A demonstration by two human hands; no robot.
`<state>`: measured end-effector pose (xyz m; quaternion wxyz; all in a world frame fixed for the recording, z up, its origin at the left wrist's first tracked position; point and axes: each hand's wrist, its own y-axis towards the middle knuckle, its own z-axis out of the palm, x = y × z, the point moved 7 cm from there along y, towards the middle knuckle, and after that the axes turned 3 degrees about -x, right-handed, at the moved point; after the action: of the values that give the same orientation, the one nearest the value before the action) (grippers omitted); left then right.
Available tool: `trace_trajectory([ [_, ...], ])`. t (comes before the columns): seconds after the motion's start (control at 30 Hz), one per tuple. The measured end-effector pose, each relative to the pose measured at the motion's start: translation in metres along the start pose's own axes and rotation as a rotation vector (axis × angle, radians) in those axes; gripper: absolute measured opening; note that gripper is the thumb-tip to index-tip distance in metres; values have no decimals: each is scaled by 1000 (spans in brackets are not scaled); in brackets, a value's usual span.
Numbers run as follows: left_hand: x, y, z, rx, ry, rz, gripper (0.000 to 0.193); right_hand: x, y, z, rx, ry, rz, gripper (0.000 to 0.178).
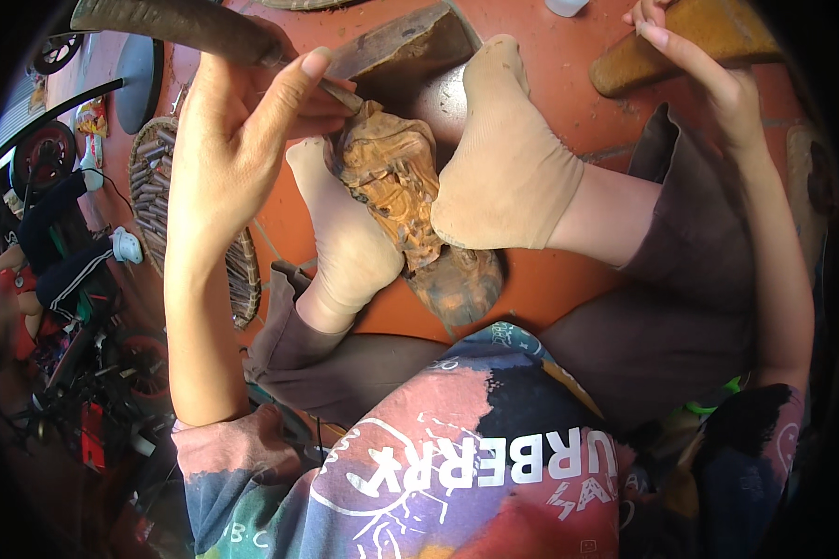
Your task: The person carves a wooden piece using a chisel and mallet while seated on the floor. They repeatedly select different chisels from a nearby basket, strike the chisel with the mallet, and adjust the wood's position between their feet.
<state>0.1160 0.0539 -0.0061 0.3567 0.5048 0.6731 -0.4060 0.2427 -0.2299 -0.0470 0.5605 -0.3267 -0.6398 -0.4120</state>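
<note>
A carved, golden-brown piece of wood with a darker, rounded near end is lying on the orange-red tiled floor, its long axis running from the upper left down toward the person's lap, slightly to the right. The left hand is the nearer one: it is sitting just left of the carving's far end, its fingers closing around a long tool with a thick, dark handle and slim shaft, whose tip is meeting that end or ending right beside it. The right hand is hanging well apart, up and to the right, its fingers lying by a smooth, honey-coloured wooden block; whether they are gripping it, I cannot tell.

Between that hand and the carving, the beige-socked right foot is standing in the way, while the beige-socked left foot is flanking the other side. A dark-brown, angular wooden block is lying just beyond the far end. Left of the left forearm, a woven oval basket is holding brown, stick-like pieces.
</note>
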Motion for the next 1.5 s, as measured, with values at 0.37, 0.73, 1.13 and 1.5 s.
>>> trace_trajectory([
  [0.37, -9, 1, 8, -16, 158, 47, 23, -4, -1, 4, 23, 12, 3, 34],
  [0.73, -23, 1, 18, -138, 558, 134, 42, 24, -13, 67, 354, -734, -206, 22],
  [1.13, -21, -16, 16, -281, 495, 334, 20, -59, -78, 214, 1274, -1455, -501, 12],
  [1.5, -7, -40, 22, -540, 332, 312, 16, -35, -93, 204, 1142, -1273, -382, 26],
])
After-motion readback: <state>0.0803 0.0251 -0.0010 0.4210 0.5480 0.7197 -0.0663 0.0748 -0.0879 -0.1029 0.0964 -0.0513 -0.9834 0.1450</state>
